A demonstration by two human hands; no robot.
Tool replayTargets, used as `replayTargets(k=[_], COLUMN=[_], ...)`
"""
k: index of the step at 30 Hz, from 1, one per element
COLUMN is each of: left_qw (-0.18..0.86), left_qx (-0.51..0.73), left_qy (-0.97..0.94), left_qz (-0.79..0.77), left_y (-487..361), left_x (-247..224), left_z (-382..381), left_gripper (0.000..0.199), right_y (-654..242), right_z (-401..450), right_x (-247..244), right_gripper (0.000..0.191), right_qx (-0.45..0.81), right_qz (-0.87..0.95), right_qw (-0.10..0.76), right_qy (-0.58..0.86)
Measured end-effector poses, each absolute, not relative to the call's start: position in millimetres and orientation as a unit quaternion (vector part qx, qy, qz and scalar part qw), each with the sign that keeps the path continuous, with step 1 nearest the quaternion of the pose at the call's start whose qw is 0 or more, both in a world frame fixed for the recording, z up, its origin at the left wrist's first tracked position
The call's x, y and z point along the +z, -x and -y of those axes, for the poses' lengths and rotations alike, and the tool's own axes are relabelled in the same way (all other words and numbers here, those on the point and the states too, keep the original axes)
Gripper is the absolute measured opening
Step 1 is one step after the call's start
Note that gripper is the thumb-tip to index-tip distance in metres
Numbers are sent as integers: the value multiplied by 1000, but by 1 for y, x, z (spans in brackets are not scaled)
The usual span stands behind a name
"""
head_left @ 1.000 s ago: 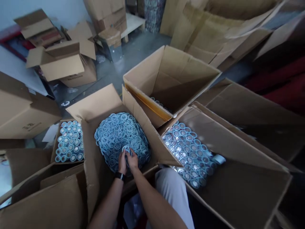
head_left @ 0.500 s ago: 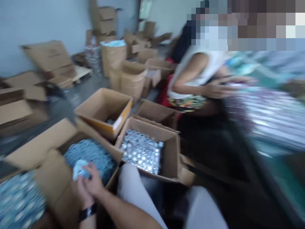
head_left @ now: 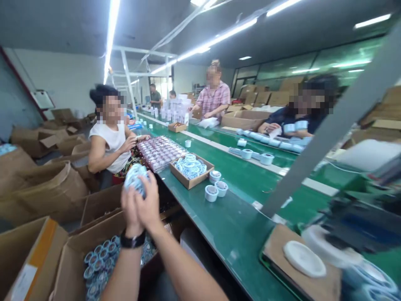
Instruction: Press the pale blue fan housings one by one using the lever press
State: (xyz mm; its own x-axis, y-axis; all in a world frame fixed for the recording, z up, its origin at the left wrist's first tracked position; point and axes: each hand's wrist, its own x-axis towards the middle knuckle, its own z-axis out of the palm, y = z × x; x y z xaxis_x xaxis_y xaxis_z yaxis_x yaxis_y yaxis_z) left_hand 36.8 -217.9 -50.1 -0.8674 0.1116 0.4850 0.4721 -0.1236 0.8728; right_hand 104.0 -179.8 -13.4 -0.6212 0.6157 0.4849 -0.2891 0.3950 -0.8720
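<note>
Raised in front of me is a cluster of light blue plastic rings [head_left: 135,177], cupped between both hands. My left hand [head_left: 130,209], with a black band at its wrist, is closed round the cluster from below and the left. From the right, my right hand [head_left: 149,202] wraps its fingers over the same rings. Beyond them on the green bench, a shallow cardboard box [head_left: 189,184] holds a heap of similar light blue rings. Several small round tubs [head_left: 211,193] with pale blue sides stand beside that box.
Below my arms, an open carton [head_left: 70,259] contains many round blue-rimmed pieces. A grey post [head_left: 313,129] slants across the right, near a machine with a white disc [head_left: 304,258]. A co-worker in white [head_left: 108,142] sits left beside a tray of pieces [head_left: 161,152]; others work across the bench.
My view has swung right and up from the cartons to the green bench. Both hands have lifted the light blue rings away from the carton of blue pieces.
</note>
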Motion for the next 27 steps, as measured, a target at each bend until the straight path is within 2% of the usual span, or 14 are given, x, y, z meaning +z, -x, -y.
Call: replayTargets(k=[5, 9, 15, 21, 24, 27], left_qw=[27, -3, 28, 70, 59, 60], left_qx=[-687, -646, -567, -478, -453, -454], left_qy=[305, 339, 322, 319, 321, 335], left_qz=[658, 684, 758, 815, 829, 823], left_y=[-36, -33, -13, 15, 25, 29], left_x=[0, -1, -31, -45, -53, -61], left_z=[39, -30, -47, -41, -35, -30], left_gripper=[36, 39, 31, 23, 27, 41], right_y=[-97, -85, -75, -72, -74, -77], right_z=[20, -43, -75, -92, -99, -106], right_x=[10, 3, -32, -51, -54, -56], right_gripper=[56, 51, 38, 43, 44, 44], right_qx=[484, 471, 412, 324, 294, 271], right_qz=[690, 688, 745, 796, 803, 801], right_qw=[461, 442, 367, 329, 317, 315], right_qy=[278, 331, 373, 391, 410, 431])
